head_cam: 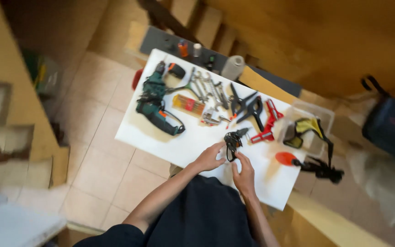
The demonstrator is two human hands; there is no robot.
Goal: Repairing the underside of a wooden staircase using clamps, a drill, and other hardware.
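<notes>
Head view, looking down on a white table (170, 137) set diagonally across mid-frame, tiled floor to the left. Both hands meet at the table's lower centre on a small black clamp (232, 141). Left hand (209, 158) has fingers curled onto the clamp's left side, pinching it. Right hand (243, 173) comes up from below with fingertips on the clamp's lower handle loop, also gripping. Clamp sits just above the table surface, between the two hands; blurred, so the jaw position cannot be told.

Rest of table: green drill (154, 103) at upper left with a black cord looped by it. An orange bit case (188, 104) just right of the drill. Row of wrenches (209, 87) above centre. Two black spring clamps (248, 107) right of the wrenches, a red clamp (269, 122) beside them. Grey roll (232, 67) at the table's top edge. Clear bin (318, 116) at the right edge holding a yellow-black item. Red-tipped tool (286, 158) lies at lower right, well apart from the right hand. Dark bag (392, 126) at far right, off the table.
</notes>
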